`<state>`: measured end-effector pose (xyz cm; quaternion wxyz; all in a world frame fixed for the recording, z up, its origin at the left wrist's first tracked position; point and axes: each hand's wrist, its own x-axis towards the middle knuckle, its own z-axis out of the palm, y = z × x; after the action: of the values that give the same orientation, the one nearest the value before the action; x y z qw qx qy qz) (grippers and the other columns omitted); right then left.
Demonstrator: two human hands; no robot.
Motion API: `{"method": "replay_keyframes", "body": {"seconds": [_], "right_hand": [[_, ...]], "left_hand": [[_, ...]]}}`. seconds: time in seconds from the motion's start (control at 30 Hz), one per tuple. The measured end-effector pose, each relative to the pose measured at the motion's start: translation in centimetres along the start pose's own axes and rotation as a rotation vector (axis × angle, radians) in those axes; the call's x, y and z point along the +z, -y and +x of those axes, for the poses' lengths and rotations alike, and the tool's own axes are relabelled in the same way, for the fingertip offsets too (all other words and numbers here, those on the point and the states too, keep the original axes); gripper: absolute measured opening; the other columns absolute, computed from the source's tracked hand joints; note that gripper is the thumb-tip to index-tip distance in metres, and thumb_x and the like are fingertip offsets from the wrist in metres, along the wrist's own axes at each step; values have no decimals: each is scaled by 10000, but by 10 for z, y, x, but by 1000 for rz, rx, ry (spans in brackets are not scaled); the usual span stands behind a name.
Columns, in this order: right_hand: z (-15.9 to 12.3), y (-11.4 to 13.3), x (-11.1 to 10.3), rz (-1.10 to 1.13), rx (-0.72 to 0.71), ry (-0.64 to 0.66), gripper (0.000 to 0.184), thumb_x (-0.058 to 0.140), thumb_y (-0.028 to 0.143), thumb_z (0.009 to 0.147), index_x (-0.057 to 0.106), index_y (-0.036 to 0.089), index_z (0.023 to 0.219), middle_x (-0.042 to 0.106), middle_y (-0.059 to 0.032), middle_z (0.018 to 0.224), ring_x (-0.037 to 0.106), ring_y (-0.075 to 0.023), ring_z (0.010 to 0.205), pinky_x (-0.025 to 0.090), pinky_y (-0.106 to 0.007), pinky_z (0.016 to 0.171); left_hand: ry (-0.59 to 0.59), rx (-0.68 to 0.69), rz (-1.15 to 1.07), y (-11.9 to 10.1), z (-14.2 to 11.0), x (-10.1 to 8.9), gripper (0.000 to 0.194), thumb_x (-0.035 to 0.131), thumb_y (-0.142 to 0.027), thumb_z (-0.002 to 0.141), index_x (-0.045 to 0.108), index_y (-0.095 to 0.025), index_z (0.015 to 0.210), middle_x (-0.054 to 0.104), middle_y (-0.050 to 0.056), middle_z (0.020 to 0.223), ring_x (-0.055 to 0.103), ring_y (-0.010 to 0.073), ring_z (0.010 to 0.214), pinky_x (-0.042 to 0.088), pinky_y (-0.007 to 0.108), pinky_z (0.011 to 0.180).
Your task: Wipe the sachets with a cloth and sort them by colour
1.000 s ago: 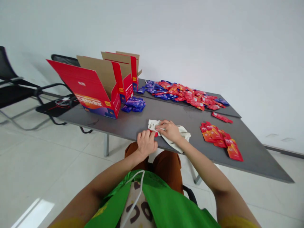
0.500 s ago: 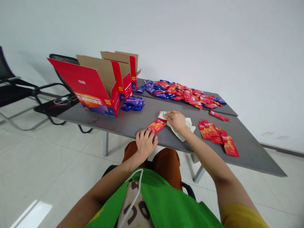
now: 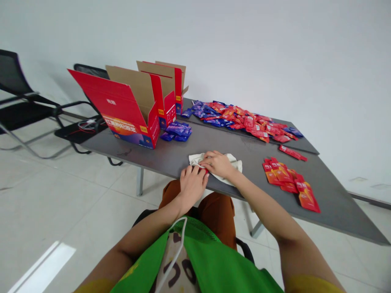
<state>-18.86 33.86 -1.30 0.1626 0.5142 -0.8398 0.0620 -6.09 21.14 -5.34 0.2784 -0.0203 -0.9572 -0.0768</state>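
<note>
cream cloth [image 3: 233, 166], right fingers [image 3: 212, 159] curved over it

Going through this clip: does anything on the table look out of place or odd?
One red foil sachet lies alone on the grey tabletop, apart from the overlapping group of red sachets just below it, so it looks stray.

Left hand [image 3: 192, 187] just beside right hand [image 3: 217, 165], both palms down.
</note>
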Motion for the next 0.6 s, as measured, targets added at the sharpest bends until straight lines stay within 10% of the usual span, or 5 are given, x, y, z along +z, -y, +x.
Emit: {"method": "replay_keyframes", "body": {"seconds": [0.33,0.6], "right_hand": [[-5,-60,-16,-186,575,10,321,481,313,955,714,302,1175,668,-85,1100,598,-250,967,438,-319,798],[-13,9,-29,-16,373,-107,453,481,391,963,519,314,1409,681,-55,1128,587,-244,1025,420,-332,862]], "left_hand": [[37,11,60,0,7,3,200,475,-267,923,657,-234,1000,616,98,1054,477,285,987,394,414,775],[94,35,9,2,18,0,178,529,-238,900,663,-227,1016,612,106,1049,482,290,985,409,404,750]]}}
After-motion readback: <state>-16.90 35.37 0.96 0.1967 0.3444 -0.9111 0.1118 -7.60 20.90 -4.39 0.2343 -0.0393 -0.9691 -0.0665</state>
